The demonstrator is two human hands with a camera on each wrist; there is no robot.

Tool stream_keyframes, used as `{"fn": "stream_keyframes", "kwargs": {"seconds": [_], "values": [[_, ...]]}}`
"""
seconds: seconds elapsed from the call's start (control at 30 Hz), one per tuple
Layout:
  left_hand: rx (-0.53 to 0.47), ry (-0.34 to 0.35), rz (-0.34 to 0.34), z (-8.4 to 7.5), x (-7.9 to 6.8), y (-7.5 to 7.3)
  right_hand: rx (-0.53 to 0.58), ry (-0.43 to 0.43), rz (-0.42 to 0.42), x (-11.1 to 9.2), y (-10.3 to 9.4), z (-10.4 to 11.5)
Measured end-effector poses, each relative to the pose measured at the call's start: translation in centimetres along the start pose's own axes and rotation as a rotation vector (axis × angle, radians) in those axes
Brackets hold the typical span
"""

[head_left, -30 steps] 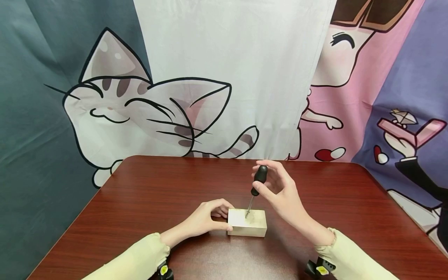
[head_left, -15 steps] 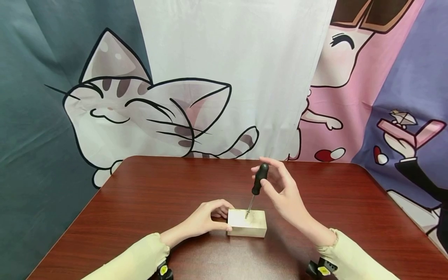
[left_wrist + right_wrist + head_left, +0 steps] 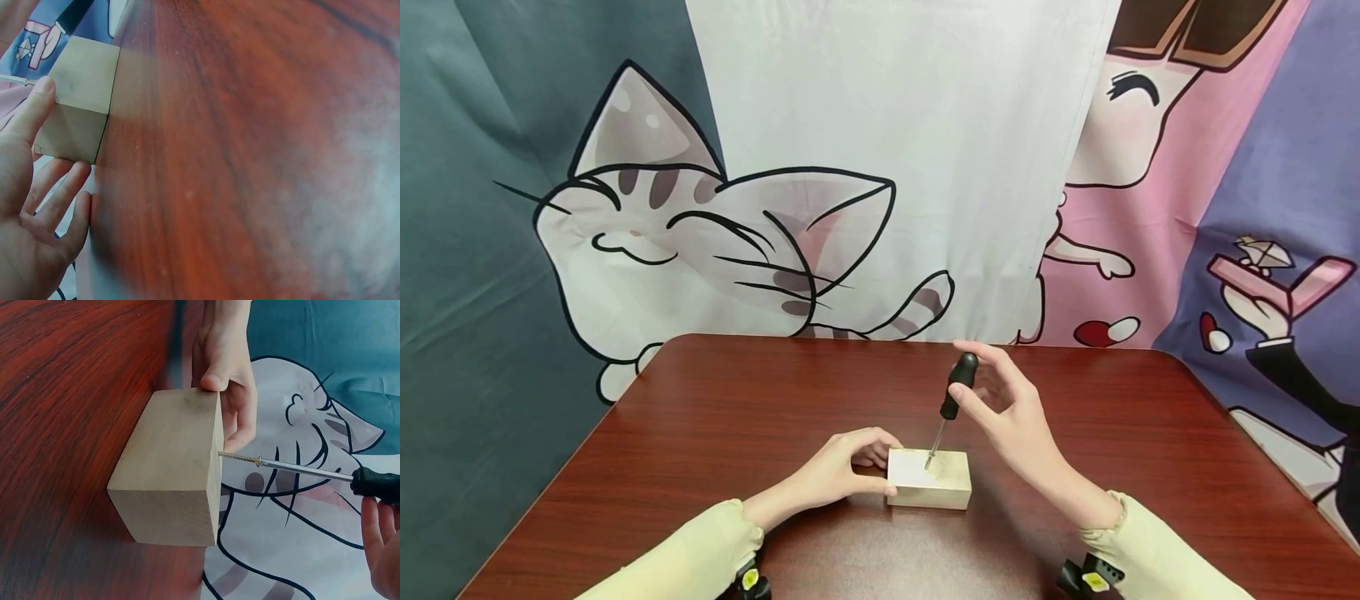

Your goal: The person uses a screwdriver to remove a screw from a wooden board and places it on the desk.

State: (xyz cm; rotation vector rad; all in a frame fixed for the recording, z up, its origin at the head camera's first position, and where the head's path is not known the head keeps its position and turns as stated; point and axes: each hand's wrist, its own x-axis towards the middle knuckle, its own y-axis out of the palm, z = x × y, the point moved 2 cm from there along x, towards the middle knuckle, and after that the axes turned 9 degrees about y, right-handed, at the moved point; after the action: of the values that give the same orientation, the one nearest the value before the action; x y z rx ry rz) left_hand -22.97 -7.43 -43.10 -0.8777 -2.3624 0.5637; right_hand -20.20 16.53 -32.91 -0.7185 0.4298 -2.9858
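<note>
A pale wooden block (image 3: 949,477) lies on the table, its left end gripped between the thumb and fingers of my left hand (image 3: 835,468). From the block's top face a brass-coloured screw (image 3: 240,457) stands out, with much of its thread exposed. The tip of a black-handled screwdriver (image 3: 958,387) meets the screw head, and the tool leans a little to the right. My right hand (image 3: 1011,421) holds the handle, thumb on the near side and fingers behind it. In the left wrist view, my left thumb (image 3: 39,103) presses the block's side.
The reddish-brown wooden table (image 3: 760,383) extends around the block on every side. Behind it hangs a cloth backdrop (image 3: 895,100) printed with a cartoon cat and figures. A black wrist device (image 3: 1086,577) sits under my right sleeve.
My right thumb and fingers loosened and shifted on the screwdriver handle, then closed on it again. The handle's top moved slightly right. My left hand and the block stayed nearly still.
</note>
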Motion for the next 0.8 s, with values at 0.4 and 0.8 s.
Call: {"fn": "stream_keyframes", "kwargs": {"seconds": [0.4, 0.8], "values": [[0.01, -0.013, 0.006, 0.05, 0.01, -0.01, 0.028, -0.027, 0.062, -0.02, -0.13, 0.01], [0.01, -0.003, -0.005, 0.15, -0.06, 0.04, -0.006, 0.018, -0.036, 0.13, 0.03, -0.34]]}}
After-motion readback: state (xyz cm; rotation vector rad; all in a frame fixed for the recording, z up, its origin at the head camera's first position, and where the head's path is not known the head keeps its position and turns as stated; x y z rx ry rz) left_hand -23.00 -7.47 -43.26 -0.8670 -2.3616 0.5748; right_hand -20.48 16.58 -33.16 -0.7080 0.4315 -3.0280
